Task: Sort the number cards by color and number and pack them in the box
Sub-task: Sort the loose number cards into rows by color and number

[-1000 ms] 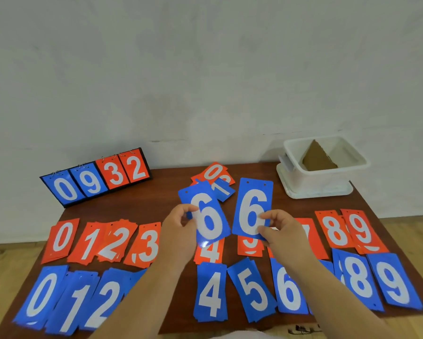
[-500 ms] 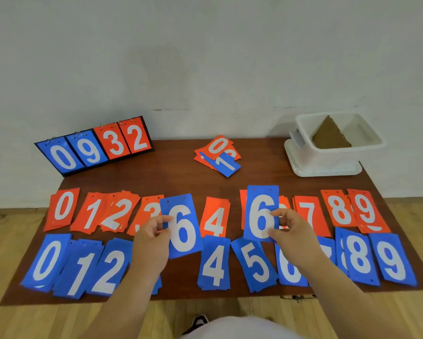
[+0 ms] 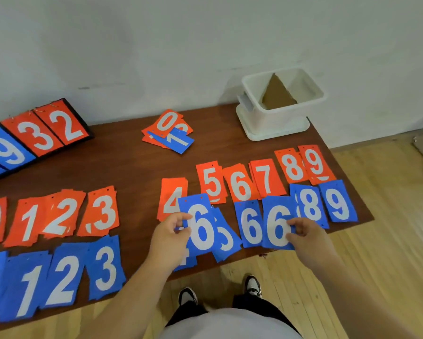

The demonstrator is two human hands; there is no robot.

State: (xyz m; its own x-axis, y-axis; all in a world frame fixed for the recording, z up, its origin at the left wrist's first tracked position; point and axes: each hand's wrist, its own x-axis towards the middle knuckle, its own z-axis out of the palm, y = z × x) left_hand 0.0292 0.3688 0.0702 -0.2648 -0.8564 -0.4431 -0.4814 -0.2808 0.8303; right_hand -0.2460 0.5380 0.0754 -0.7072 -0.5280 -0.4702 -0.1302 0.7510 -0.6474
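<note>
My left hand (image 3: 170, 237) pinches a blue 6 card (image 3: 200, 225) by its left edge, above the blue 4 and 5 piles near the table's front. My right hand (image 3: 306, 237) pinches a second blue 6 card (image 3: 277, 222) by its right edge, just right of the blue 6 pile (image 3: 248, 223). Orange piles 0 to 9 form a row on the table, with blue piles in a row in front of them. A small unsorted heap (image 3: 169, 132) of orange and blue cards lies at the back centre. The white box (image 3: 282, 99) stands at the back right.
A black flip scoreboard (image 3: 38, 132) showing 9, 3, 2 stands at the back left. The brown table (image 3: 122, 167) ends at a wooden floor on the right and front. A brown cardboard piece stands inside the box. My shoes show below the table's front edge.
Both hands have come down and to the right with their blue 6 cards. The right card now lies over the spot beside the blue 6 pile; the left card hangs over the blue 4 and 5.
</note>
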